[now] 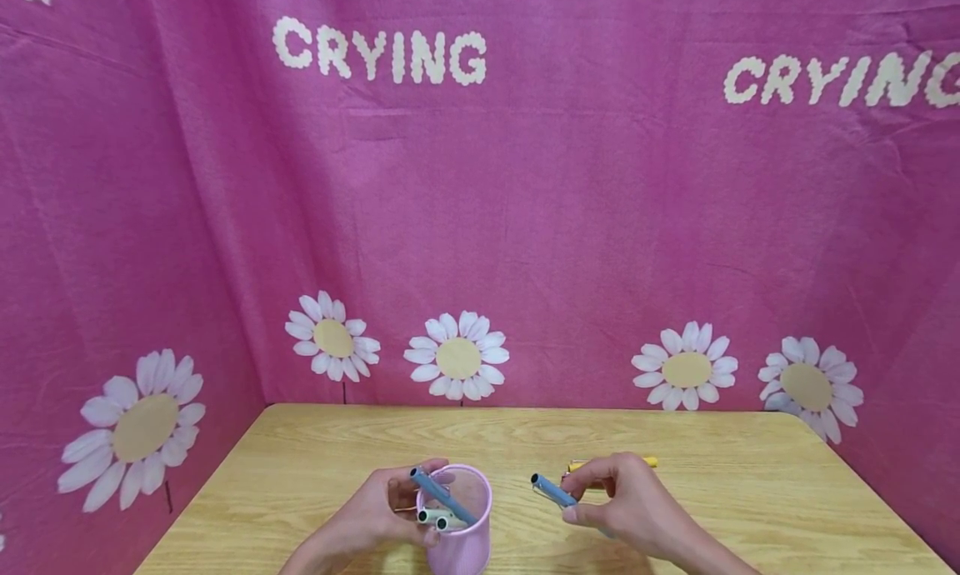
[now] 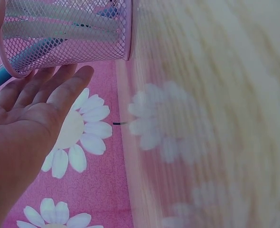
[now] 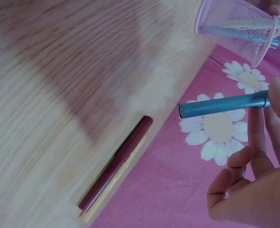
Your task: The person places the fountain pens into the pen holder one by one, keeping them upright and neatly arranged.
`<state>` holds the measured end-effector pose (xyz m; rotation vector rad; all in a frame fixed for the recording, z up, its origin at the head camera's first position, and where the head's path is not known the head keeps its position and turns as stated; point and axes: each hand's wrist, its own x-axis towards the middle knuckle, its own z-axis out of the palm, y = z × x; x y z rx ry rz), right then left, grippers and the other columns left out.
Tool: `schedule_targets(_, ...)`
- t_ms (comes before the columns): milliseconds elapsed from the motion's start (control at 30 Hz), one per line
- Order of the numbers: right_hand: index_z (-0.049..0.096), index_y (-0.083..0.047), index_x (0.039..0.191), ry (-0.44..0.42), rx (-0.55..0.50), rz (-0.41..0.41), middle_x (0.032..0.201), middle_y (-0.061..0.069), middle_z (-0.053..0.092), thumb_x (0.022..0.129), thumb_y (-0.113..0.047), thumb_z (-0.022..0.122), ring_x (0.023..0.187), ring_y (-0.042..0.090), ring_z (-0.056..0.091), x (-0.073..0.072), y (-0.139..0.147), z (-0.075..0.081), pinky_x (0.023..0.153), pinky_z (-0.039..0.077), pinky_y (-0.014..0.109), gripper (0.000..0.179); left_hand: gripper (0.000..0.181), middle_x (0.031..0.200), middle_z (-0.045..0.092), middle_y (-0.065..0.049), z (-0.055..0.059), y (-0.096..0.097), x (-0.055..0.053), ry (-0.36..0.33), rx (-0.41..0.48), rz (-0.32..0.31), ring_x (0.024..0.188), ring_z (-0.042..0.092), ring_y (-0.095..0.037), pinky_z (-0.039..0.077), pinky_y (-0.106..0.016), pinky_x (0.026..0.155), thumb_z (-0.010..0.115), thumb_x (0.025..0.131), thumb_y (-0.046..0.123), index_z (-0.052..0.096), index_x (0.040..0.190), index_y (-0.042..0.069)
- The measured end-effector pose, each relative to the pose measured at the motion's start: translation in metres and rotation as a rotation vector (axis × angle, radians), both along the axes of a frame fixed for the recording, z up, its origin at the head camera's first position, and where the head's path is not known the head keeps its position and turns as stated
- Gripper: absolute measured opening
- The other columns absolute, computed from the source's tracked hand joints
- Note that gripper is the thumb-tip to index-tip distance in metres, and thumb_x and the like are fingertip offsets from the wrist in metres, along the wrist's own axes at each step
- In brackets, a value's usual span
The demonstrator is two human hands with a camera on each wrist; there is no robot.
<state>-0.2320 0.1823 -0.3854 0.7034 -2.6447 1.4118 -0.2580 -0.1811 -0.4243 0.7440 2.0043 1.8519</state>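
Observation:
A pink mesh pen cup (image 1: 461, 552) stands on the table, and my left hand (image 1: 363, 508) grips its side, with the thumb and fingers on opposite sides. Inside lean a blue pen (image 1: 444, 495) and two pale green pens (image 1: 450, 523). To the right of the cup, my right hand (image 1: 637, 508) pinches another blue pen (image 3: 220, 104) between thumb and fingers, above the table. Beyond that hand lie a yellow pen (image 1: 651, 462) and a dark red pen (image 3: 118, 164), side by side; the right hand partly hides them in the head view.
The wooden table (image 1: 360, 433) has light grain and rounded back corners. A pink cloth (image 1: 555, 225) with daisies and white lettering hangs behind it and along the sides.

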Motion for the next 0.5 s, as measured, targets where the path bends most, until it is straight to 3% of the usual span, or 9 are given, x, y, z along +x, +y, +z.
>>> schedule_targets(133, 0.083, -0.022, 0.09, 0.009, -0.005, 0.001, 0.081, -0.009, 0.072, 0.08, -0.016, 0.092, 0.066, 0.01, 0.044, 0.0, -0.006, 0.002, 0.057, 0.035, 0.024, 0.014, 0.068, 0.156, 0.05, -0.021, -0.001, -0.001, 0.0, 0.007, -0.003, 0.005, 0.118, 0.063, -0.03, 0.055, -0.034, 0.097, 0.087, 0.084, 0.003, 0.059, 0.147, -0.002)
schedule_targets(500, 0.084, -0.02, 0.092, -0.032, -0.036, -0.044, 0.087, -0.007, 0.075, 0.08, -0.02, 0.093, 0.072, 0.014, 0.049, -0.001, -0.021, 0.009, 0.056, 0.037, 0.023, 0.016, 0.067, 0.151, 0.056, -0.019, 0.0, 0.0, -0.001, -0.01, -0.019, 0.012, 0.116, 0.063, -0.03, 0.055, -0.035, 0.098, 0.086, 0.085, 0.003, 0.06, 0.147, 0.0)
